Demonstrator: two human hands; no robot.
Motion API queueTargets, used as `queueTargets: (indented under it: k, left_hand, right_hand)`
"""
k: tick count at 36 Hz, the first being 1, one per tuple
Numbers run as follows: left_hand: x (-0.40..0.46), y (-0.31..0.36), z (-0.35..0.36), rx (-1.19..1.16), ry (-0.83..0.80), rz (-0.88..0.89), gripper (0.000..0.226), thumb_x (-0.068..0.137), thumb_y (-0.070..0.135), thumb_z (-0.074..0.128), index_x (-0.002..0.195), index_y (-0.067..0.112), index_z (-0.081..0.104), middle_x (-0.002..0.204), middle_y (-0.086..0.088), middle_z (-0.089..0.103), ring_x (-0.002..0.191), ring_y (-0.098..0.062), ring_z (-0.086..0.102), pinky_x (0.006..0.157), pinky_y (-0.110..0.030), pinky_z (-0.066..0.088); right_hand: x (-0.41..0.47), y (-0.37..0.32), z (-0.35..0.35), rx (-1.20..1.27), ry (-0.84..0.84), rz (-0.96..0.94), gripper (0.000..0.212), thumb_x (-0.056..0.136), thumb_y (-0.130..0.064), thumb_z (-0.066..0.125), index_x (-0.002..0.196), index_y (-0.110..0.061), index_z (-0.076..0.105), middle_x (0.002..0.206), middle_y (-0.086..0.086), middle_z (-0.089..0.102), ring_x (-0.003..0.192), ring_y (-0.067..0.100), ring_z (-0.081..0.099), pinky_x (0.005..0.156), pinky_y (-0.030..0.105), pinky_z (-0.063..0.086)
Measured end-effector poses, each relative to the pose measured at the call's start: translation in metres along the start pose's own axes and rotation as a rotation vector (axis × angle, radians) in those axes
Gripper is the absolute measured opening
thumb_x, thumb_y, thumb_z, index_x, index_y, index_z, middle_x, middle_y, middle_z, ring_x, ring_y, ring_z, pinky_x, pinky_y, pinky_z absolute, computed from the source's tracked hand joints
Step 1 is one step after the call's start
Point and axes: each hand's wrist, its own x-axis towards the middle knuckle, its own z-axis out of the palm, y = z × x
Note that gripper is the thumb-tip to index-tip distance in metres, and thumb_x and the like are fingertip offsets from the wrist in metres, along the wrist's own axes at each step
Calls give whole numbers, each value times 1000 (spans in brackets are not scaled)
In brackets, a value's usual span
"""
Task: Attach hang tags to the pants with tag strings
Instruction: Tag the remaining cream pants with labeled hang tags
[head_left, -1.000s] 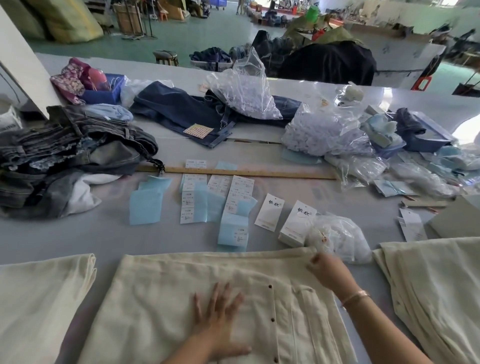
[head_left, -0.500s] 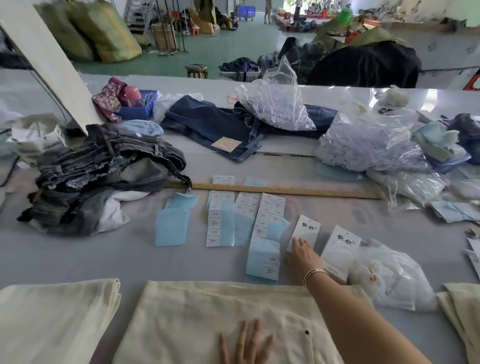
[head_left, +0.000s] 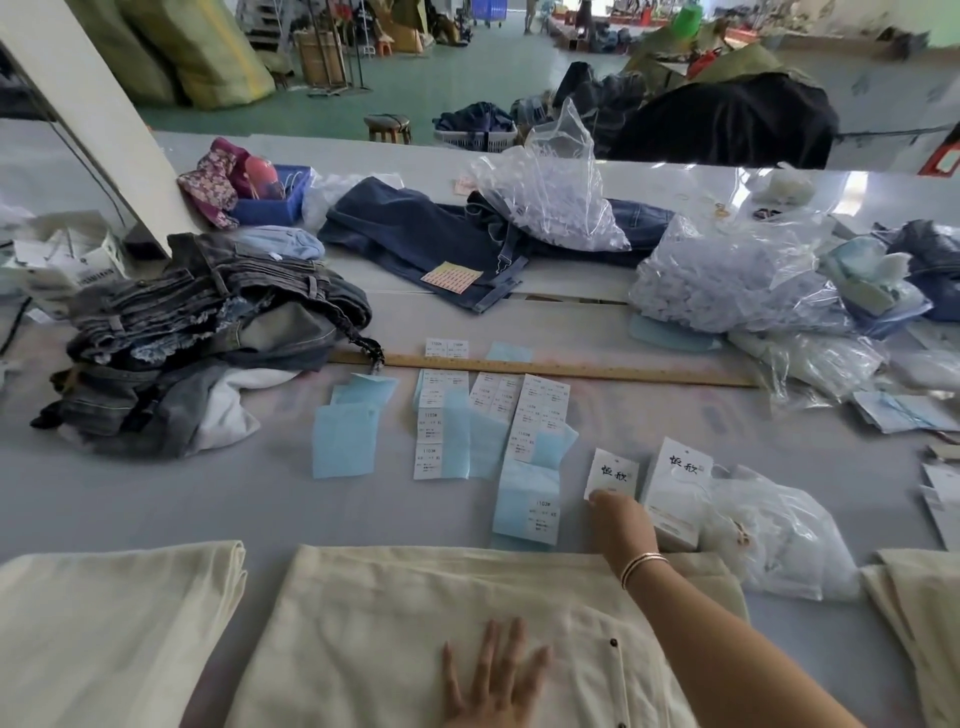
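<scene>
The left hand (head_left: 493, 675) lies flat with fingers spread on the cream pants (head_left: 395, 623), pressing nothing more than the cloth, probably to keep the folded garment smooth and in place while the other arm reaches away. The right hand (head_left: 621, 525) stretches forward over the far edge of the pants, and its fingertips rest on the near edge of a white hang tag (head_left: 609, 474) lying on the surface (head_left: 156, 499). Whether that grip has pinched the tag or only touches it cannot be told, since the fingers hide the contact.

Just right of the reaching hand stands a stack of the same tags (head_left: 675, 488), and beyond that a clear bag (head_left: 779, 540) that may hold the strings. Left of the hand lie rows of small size labels and blue slips (head_left: 457, 431), laid out for easy picking. The tag is not yet on the pants; lifting one from the pile looks like the step in hand.
</scene>
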Motion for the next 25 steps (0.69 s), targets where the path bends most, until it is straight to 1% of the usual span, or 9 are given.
queueTargets:
  k: [4,7,9,13,15,17,20,23,25]
  left_hand:
    - [36,-13,-45,-566,-505,-363,29,97,53,30,106,59,57,144,20,33,132,-6,33,114,-44,12]
    - [68,-27,-73,-1016,-666,-688,15,95,47,50,90,42,64,122,16,54,122,-12,50,103,-31,34]
    - [90,-33,-87,-1410,-498,-864,19,100,31,47,93,31,64,112,1,66,103,-17,62,87,-29,45]
    - [132,-41,-93,-1859,-356,-1128,40,101,44,35,107,18,65,102,-7,72,90,-19,66,78,-31,48]
    - [146,-46,-92,-1864,-401,-1151,38,101,38,39,108,12,67,100,-12,73,86,-24,71,72,-32,56]
    - [153,-49,-87,-1661,-408,-1103,25,99,17,47,114,6,64,106,-17,71,96,-33,69,83,-42,56]
    - [158,-56,-72,-1337,-382,-984,31,88,-3,48,113,8,64,109,-15,70,100,-31,66,92,-43,53]
    - [160,-69,-61,-995,-419,-828,22,93,7,43,103,9,62,106,-12,68,95,-27,62,78,-34,48]
    - [161,-77,-54,-727,-476,-645,22,99,28,42,90,15,58,102,-11,67,88,-25,59,67,-30,41]
  right_hand:
    - [-15,-3,-28,375,282,147,17,90,-9,54,89,0,70,88,23,68,77,36,58,61,32,29]
    - [-46,-19,-42,434,377,3,19,85,-1,60,100,-1,72,87,16,69,76,32,62,64,27,37]
    - [-73,-35,-43,414,398,-156,21,82,0,65,102,-5,72,84,11,67,71,30,64,64,27,44]
    - [-118,-64,-37,342,270,-388,16,83,-14,68,97,-19,72,83,0,65,65,21,64,55,29,51]
    - [-125,-72,-30,308,139,-461,15,87,-26,60,97,-25,71,87,-3,64,73,20,64,61,31,51]
    - [-119,-74,-24,285,35,-519,19,89,-33,55,94,-25,72,87,-4,66,80,19,63,68,32,50]
    - [-89,-71,-28,444,-27,-365,19,91,-29,59,86,-18,74,84,0,73,79,20,67,72,34,50]
    - [-39,-65,-34,500,129,-262,12,88,-15,64,95,-15,74,93,2,74,85,18,69,74,21,46]
    - [-6,-62,-35,423,83,-266,22,89,-15,61,110,-16,70,111,1,70,100,17,66,86,20,45]
